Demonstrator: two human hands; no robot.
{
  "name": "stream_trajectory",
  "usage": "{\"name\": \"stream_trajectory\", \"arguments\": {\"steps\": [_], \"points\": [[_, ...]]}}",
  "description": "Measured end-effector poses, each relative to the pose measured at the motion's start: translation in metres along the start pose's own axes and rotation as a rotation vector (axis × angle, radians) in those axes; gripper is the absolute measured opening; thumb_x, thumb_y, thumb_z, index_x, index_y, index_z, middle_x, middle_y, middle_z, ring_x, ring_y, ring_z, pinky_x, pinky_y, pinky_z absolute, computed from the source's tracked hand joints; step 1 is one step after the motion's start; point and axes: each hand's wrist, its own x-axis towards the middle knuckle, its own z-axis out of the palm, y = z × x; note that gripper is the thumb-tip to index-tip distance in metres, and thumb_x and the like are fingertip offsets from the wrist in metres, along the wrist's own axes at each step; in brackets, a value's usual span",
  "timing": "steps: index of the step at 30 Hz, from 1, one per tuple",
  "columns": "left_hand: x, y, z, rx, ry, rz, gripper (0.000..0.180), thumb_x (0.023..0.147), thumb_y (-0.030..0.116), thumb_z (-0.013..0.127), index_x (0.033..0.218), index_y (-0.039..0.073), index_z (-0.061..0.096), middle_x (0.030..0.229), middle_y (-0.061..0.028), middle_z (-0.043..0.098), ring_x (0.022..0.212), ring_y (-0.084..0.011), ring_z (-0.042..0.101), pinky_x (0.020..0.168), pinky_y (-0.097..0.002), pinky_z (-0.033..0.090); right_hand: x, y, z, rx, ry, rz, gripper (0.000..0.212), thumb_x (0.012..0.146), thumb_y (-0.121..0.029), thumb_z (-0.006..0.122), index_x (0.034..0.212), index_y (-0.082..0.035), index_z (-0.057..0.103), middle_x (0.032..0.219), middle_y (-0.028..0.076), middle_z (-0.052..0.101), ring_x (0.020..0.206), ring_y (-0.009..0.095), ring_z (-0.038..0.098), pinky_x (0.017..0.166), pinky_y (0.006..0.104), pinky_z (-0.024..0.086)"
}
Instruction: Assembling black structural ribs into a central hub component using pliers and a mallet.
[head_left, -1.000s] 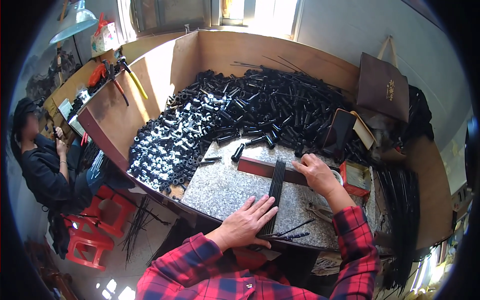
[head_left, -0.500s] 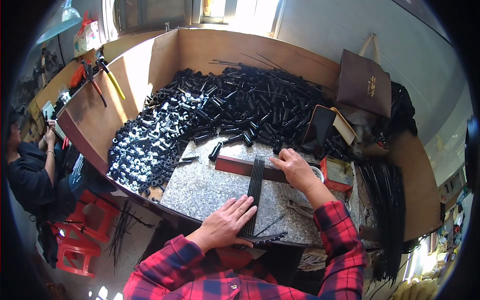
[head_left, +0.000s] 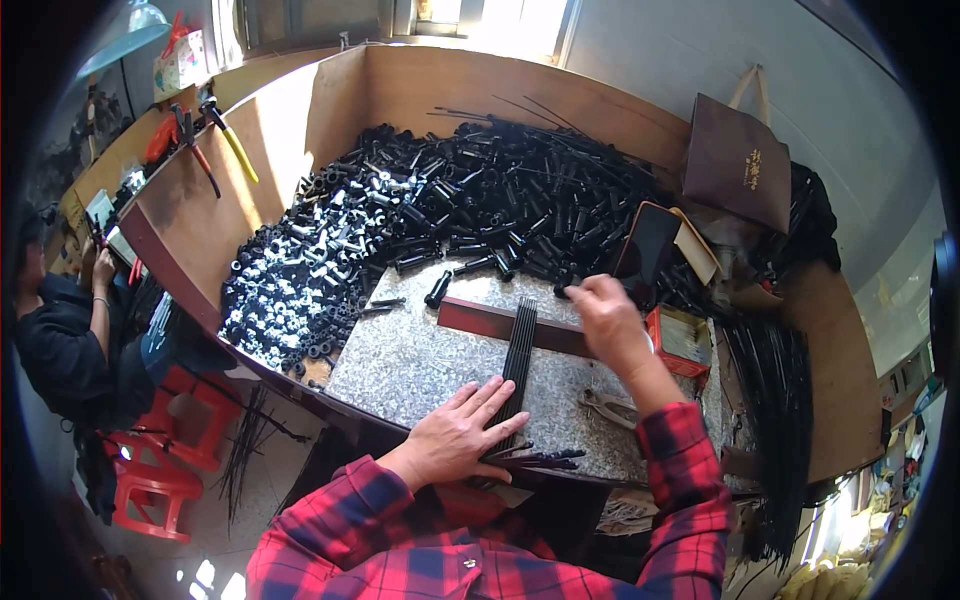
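Observation:
A flat row of thin black rods lies across a dark red wooden bar on the speckled stone slab. My left hand rests with its fingers stretched out, their tips on the near part of the rods. Below it, the rods' near ends fan out to the right over the slab's edge. Over the bar's right end my right hand is raised, its fingers curled together. Whatever it pinches, if anything, is too small to make out. Pliers lie on the slab near my right wrist.
Black tubular parts are heaped behind the slab, inside a curved wooden wall. At right are a red box, a phone and long black rods. A co-worker sits left, beside red stools.
My right hand has lifted off the area by the rods' far ends and shifted right, its fingers more curled. My left hand stays on the rods, whose near ends are spread wider. The view has shifted slightly.

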Motion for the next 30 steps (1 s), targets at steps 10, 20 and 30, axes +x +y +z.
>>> {"name": "stream_trajectory", "arguments": {"steps": [10,20,30], "points": [[0.012,0.006,-0.008,0.05,-0.036,0.007,0.08,0.074,0.062,0.06,0.134,0.011,0.047,0.145,-0.0141,0.037,0.133,-0.0373,0.034,0.106,-0.048,0.031,-0.075,0.13,-0.088,-0.513,-0.527,0.747,0.02,0.068,-0.009,0.068,0.088,-0.005,0.071,0.089,0.018,0.066,0.087,0.035,0.063,0.078,0.0418,0.05],[0.013,0.008,-0.005,0.042,-0.017,-0.015,0.084,0.071,0.061,0.065,0.134,0.01,0.045,0.144,-0.0107,0.04,0.134,-0.0359,0.034,0.109,-0.0466,0.03,-0.094,0.118,-0.092,-0.487,-0.619,0.759,0.02,0.065,-0.017,0.074,0.08,-0.005,0.069,0.085,0.02,0.066,0.086,0.035,0.064,0.077,0.0424,0.052],[0.01,0.006,-0.001,-0.004,-0.033,-0.012,0.086,0.072,0.061,0.064,0.135,0.006,0.044,0.143,-0.013,0.04,0.133,-0.0378,0.034,0.108,-0.0474,0.03,-0.065,0.088,-0.104,-0.579,-0.536,0.702,0.014,0.076,-0.003,0.057,0.082,-0.003,0.07,0.087,0.021,0.066,0.084,0.036,0.066,0.072,0.0435,0.054]]}}
